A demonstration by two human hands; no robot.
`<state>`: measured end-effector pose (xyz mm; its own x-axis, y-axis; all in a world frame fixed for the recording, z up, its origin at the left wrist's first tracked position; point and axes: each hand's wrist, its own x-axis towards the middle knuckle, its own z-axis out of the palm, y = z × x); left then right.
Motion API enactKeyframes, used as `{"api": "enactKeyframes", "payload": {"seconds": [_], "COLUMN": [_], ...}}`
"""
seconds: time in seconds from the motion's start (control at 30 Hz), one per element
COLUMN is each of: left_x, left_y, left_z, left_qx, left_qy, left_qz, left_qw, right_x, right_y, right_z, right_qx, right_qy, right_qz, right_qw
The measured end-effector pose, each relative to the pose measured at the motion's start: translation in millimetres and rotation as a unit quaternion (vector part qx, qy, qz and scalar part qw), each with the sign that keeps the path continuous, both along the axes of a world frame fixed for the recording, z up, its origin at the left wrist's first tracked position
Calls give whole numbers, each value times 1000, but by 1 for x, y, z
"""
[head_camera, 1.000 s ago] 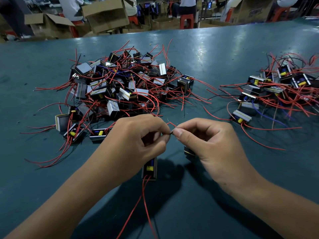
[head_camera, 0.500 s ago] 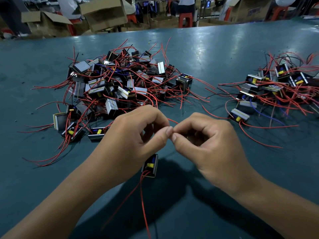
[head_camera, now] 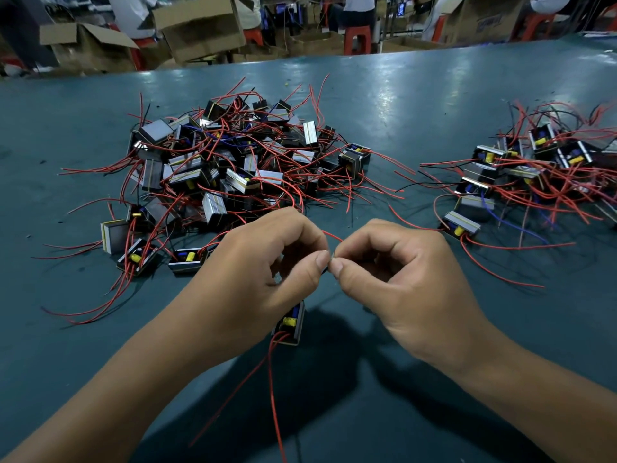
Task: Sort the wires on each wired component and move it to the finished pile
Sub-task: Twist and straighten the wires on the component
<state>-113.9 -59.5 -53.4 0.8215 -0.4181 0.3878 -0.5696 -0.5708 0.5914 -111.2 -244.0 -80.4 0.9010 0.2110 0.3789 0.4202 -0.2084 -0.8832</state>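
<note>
Hands (head_camera: 267,262) (head_camera: 397,272) pinch wire (head_camera: 331,236); box (head_camera: 484,20) print unreadable.

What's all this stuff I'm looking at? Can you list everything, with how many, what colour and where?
Table: one, dark teal, fills the view.
Large pile: too many wired components to count, grey and black blocks with red wires, left of centre.
Small pile: several of the same, red wires plus one blue, right edge.
Held component: one, black with yellow part, hanging below the hands, red wires trailing toward the camera.
Cardboard boxes: several, brown, beyond the table.
Red stools: a few, behind the table.
Left hand: pinching a thin wire.
Right hand: pinching the same wire, fingertips nearly meeting the left's.
</note>
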Motion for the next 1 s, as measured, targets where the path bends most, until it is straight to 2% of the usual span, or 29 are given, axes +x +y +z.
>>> {"api": "enactKeyframes", "payload": {"seconds": [0.43,0.8,0.9,1.0], "left_x": [-1,1,2,3], "left_y": [-3,3,6,8], "left_z": [3,-2,-2,-4], "left_qx": [35,-53,-74,-48], "left_qy": [-61,63,113,119], "left_qz": [2,-9,-38,-42], "left_qw": [998,997,990,991], "right_x": [0,1,2,5], "right_y": [1,-1,-2,-3], "right_z": [2,2,1,0], "right_qx": [-9,11,25,30], "right_qy": [-7,23,42,60], "right_qz": [6,32,32,22], "right_qw": [1000,999,998,997]}}
